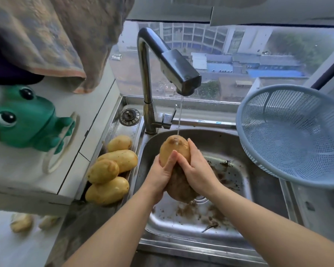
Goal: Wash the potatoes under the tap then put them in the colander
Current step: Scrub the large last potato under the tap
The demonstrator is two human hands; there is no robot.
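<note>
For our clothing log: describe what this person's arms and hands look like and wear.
The left hand and right hand are bare: no gloves, rings, watch or bracelet visible. Both forearms are uncovered to the frame edge; no sleeve shows. Nails appear unpainted.

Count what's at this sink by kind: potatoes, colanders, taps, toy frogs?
Potatoes: 5, the held potato in the left hand and right hand, plus 4 in the pile to the left
Colander: 1
Tap: 1
Toy frog: 1
Total: 8
Two blurred lumps at bottom left not counted.
</note>
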